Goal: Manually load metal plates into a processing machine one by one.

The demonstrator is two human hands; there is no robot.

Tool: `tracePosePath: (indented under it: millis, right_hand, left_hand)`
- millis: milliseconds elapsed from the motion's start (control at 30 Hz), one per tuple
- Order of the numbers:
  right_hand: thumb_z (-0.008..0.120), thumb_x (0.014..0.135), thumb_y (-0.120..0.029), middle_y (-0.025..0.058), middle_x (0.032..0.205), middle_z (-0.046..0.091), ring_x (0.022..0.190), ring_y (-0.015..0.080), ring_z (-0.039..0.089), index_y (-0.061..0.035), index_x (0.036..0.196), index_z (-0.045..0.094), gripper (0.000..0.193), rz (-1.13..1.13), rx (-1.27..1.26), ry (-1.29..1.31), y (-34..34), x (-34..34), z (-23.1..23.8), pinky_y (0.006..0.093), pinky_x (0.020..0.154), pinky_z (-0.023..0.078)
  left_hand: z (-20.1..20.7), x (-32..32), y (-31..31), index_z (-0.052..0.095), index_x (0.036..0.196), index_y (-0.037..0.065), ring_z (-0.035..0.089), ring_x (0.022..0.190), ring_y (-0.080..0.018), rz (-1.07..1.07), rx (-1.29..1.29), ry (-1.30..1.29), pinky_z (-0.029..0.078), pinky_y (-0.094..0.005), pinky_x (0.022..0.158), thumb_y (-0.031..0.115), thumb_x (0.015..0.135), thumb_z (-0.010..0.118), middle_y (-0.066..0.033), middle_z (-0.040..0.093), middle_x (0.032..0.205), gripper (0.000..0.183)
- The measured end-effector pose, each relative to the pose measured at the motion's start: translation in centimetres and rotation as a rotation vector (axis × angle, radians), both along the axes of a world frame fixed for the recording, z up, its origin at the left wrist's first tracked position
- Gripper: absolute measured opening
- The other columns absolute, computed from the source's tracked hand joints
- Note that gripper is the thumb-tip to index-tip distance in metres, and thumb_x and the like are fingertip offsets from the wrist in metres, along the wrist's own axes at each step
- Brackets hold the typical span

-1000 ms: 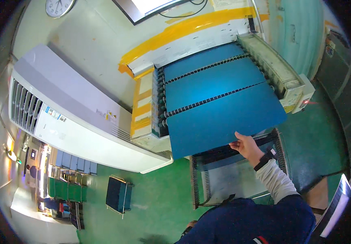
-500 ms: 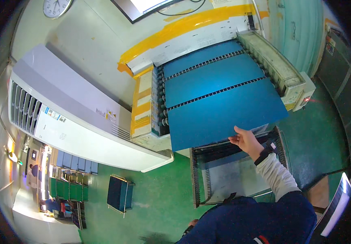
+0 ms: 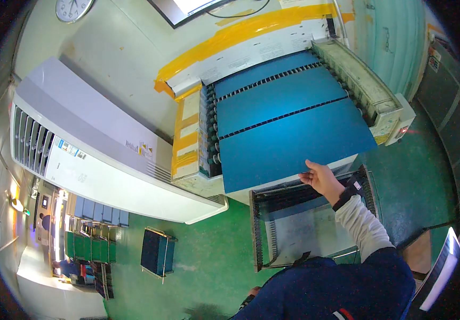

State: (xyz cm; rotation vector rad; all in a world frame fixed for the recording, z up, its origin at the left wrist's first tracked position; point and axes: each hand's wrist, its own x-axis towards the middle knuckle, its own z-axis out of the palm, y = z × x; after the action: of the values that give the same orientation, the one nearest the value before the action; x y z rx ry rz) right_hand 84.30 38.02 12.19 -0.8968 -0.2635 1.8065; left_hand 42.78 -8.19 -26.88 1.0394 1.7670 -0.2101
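Three blue flat panels lie in a row on the black rollers of a conveyor. The nearest blue panel point(image 3: 294, 146) overhangs the conveyor's near end. My right hand point(image 3: 323, 181) is at this panel's near edge, its thumb overlapping the edge from above. Its fingers curl loosely below the edge, apart from the thumb, and no firm grip shows. Below the hand stands a dark-sided rack point(image 3: 256, 234) with slotted walls. A small part of my left hand point(image 3: 254, 292) shows low beside my body, its fingers mostly hidden.
A large white air conditioner point(image 3: 112, 160) stands left of the conveyor. The conveyor's right side rail point(image 3: 360, 80) ends in a box with a red switch. A small cart point(image 3: 158, 253) stands on the green floor point(image 3: 203, 250). A screen point(image 3: 187, 8) hangs above.
The nearest panel has shifted slightly away from me, and its near edge has drawn back, baring more of the white surface beneath. My right hand has moved slightly away too, its fingers looser.
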Motion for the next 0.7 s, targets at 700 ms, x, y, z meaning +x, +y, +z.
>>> tracePosePath:
  millis: [700]
  right_hand:
    - [0.062,0.083,-0.022,0.0123,0.083,0.057,0.077,0.0283,0.059,-0.0048,0.089,0.051,0.022,0.013,-0.002,0.019,2.1,-0.2,-1.0,0.0397,0.067,0.05]
  left_hand:
    - [-0.4,0.3,-0.6,0.064,0.105,0.02,0.057,0.101,-0.0288,-0.108,0.116,0.051,0.046,-0.0387,0.086,0.038,0.08,0.05,-0.0046,0.062,0.109,0.034]
